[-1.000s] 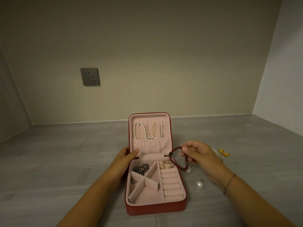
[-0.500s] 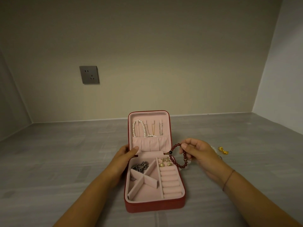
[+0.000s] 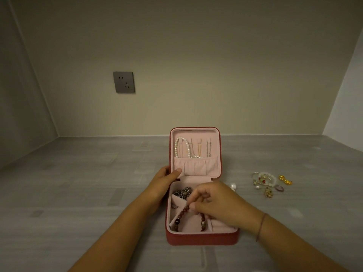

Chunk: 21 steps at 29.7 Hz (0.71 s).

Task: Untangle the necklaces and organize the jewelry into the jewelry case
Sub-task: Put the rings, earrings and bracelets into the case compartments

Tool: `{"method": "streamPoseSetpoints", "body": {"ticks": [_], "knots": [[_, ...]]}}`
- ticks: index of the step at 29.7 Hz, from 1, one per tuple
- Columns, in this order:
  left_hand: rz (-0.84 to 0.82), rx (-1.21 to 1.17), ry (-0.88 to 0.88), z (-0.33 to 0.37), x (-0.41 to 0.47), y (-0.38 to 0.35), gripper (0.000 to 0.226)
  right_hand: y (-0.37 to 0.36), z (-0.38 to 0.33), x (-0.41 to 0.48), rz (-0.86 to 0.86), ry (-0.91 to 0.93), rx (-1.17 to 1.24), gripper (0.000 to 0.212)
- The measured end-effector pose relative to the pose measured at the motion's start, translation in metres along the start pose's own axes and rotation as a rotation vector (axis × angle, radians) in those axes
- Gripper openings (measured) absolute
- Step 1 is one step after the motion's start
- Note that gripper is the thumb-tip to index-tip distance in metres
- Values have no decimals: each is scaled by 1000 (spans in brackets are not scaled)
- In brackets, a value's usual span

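A red jewelry case (image 3: 202,238) with pink lining stands open on the grey surface, lid upright. A pearl necklace (image 3: 181,147) and thin chains (image 3: 200,148) hang inside the lid above a pleated pocket. My left hand (image 3: 164,180) grips the case's left side at the hinge, thumb on the pocket. My right hand (image 3: 214,202) is over the tray, fingers pinched on a dark red bead bracelet (image 3: 181,215) that lies in the near front compartment. A silver chain (image 3: 182,192) fills the far left compartment. The ring rolls are mostly hidden under my right hand.
A small heap of loose jewelry (image 3: 264,181) lies right of the case, with a gold piece (image 3: 284,180) and a purple ring (image 3: 279,188). A white pearl (image 3: 233,186) sits beside the case. A wall socket (image 3: 124,82) is on the back wall.
My right hand has carried the red bead bracelet from beside the case down into the front compartment of the tray. My left hand still holds the case.
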<state>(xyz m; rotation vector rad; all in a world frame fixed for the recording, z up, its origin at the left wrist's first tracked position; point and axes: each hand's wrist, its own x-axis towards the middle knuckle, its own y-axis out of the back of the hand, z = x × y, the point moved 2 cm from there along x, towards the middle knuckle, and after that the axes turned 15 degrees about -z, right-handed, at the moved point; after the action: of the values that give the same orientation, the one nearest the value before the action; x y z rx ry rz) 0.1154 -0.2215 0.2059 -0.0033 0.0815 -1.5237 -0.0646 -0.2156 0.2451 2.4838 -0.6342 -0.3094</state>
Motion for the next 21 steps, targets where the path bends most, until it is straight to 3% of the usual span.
{"method": "streamPoseSetpoints", "body": {"ticks": [4, 8, 11, 13, 16, 19, 21], "knots": [[3, 42, 5, -1, 2, 3, 44, -1, 1, 2, 129, 24, -403, 8], [-6, 36, 14, -2, 2, 4, 46, -7, 3, -1, 111, 32, -567, 12], [-6, 39, 15, -2, 1, 5, 44, -6, 2, -6, 116, 72, -531, 12], [-13, 33, 27, -2, 2, 4, 43, 11, 5, -12, 231, 101, -385, 10], [-16, 24, 36, -1, 1, 4, 43, 55, 27, -17, 408, -41, -360, 15], [-16, 26, 42, -1, 0, 4, 45, 78, 58, -21, 351, -230, -457, 21], [-24, 22, 42, 0, 0, 3, 45, 75, 70, -22, 304, -228, -473, 23]]}}
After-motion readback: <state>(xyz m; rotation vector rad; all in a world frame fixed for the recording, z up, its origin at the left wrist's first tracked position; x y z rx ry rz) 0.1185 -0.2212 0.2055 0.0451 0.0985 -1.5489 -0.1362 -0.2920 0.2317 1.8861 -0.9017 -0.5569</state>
